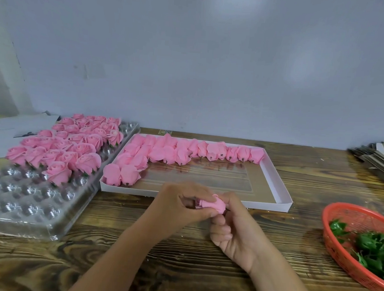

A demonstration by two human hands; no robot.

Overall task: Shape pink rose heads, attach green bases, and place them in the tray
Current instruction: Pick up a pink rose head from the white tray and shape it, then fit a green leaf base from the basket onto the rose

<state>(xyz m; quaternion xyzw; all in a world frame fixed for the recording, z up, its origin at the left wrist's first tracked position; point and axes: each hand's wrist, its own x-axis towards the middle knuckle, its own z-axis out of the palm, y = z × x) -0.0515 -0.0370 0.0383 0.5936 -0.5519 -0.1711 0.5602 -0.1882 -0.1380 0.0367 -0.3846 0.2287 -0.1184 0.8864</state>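
Before the box point(283, 192), both hands' fingers point(207, 211) pinch one rose head point(213, 203).

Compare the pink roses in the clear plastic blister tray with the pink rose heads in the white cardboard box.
The pink roses in the clear plastic blister tray sit upright, petals opened; the pink rose heads in the white cardboard box lie closed on their sides. Tray roses show green bases; box heads show bare dark stubs. Both share the same pink.
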